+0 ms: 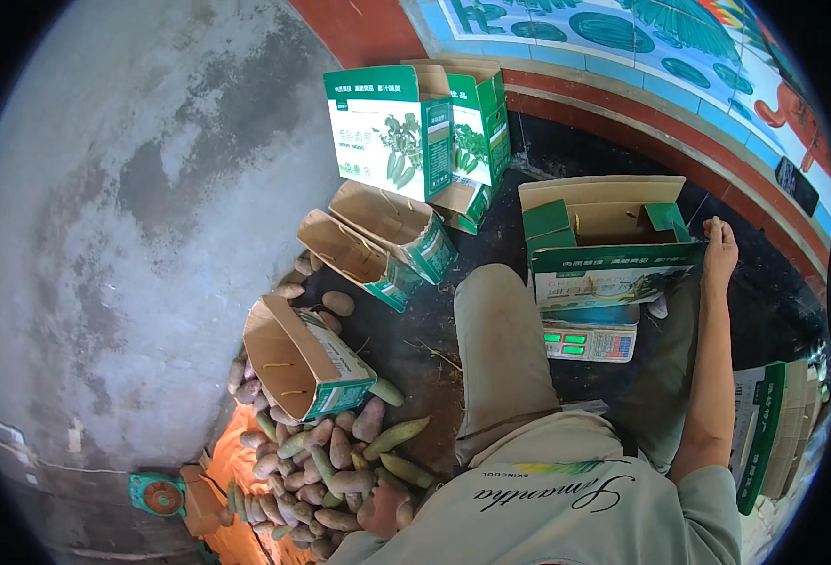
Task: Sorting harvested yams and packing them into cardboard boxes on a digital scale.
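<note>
Right now the open green-and-white carton (604, 247) sits on a digital scale (589, 341) in front of the person's knees, presumably so its contents can be weighed. The right hand (719, 247) pinches the carton's far right flap, holding it open. The left hand (383, 513) lies low among the heap of oblong fruits (340, 461), fingers hidden, so its grasp cannot be told. Empty cartons (368, 247) lie tipped beside the heap.

green-and-white cartons: open one (604, 247) on a green-lit scale display (589, 345), three tipped (307, 363), two upright (392, 127)
</note>
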`<state>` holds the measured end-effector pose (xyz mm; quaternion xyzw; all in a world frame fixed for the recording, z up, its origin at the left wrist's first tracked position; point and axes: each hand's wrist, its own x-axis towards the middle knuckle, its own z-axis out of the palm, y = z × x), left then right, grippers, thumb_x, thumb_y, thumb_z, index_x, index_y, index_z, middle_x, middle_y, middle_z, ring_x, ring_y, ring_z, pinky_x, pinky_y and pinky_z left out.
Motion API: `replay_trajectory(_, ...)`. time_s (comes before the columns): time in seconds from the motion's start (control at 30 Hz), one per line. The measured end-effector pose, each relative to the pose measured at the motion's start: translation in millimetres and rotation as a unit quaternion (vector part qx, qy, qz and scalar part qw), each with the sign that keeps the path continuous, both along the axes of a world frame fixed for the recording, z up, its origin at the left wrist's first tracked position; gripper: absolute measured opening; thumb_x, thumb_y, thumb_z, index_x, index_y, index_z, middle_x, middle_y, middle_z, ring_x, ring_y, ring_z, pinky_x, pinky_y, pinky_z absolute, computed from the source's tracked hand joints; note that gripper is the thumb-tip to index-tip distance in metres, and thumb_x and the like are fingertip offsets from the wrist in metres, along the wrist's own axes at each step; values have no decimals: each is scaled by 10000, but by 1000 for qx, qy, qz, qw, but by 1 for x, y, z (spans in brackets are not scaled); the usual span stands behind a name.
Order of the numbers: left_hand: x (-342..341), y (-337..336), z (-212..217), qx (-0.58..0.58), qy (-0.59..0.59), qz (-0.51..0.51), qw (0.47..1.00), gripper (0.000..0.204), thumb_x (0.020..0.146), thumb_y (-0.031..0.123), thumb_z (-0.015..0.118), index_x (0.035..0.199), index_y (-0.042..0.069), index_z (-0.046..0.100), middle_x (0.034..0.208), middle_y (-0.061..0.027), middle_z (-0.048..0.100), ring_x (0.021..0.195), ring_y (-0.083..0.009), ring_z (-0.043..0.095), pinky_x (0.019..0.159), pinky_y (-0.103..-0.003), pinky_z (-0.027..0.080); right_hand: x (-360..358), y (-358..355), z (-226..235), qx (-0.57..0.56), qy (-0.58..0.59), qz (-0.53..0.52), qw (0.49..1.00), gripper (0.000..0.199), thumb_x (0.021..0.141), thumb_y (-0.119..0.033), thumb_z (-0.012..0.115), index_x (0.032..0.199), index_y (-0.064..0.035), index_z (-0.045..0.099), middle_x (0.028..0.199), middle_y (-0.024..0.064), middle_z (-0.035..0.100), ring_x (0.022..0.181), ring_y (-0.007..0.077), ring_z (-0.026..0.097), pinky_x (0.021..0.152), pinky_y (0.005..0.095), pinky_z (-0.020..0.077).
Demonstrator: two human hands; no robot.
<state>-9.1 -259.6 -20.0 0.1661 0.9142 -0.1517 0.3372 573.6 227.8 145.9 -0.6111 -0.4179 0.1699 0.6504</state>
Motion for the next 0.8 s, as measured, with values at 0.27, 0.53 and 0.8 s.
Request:
replay_trajectory(0.27, -6, 111, 17, 183, 31, -64, 981, 849, 562, 335, 798, 1247, 60, 378, 1205, -199, 432, 1080, -348, 497, 906, -400, 445, -13, -5, 5, 11, 16, -3, 1000, 274, 906, -251, 538, 801, -7, 606, 748, -3, 576, 730, 74, 496, 701, 229, 403)
replay_trajectory(0.53, 13, 241, 104, 581, 62, -116, 803, 724, 595, 201, 773, 1213, 28, 438, 1177, -201, 444, 1080, -349, 453, 962, -406, 357, -20, -16, 15, -20, -69, -9, 997, 251, 902, -239, 525, 810, -17, 598, 721, 25, 572, 710, 86, 508, 683, 240, 411)
replay_trajectory(0.8, 98, 362, 248, 770, -230, 4, 595, 678, 692, 83, 736, 1274, 80, 388, 1208, -108, 430, 1094, -204, 441, 959, -333, 349, -32, -24, 25, -38, -114, -18, 993, 238, 896, -237, 526, 819, -24, 599, 735, 51, 592, 706, 143, 548, 689, 247, 421)
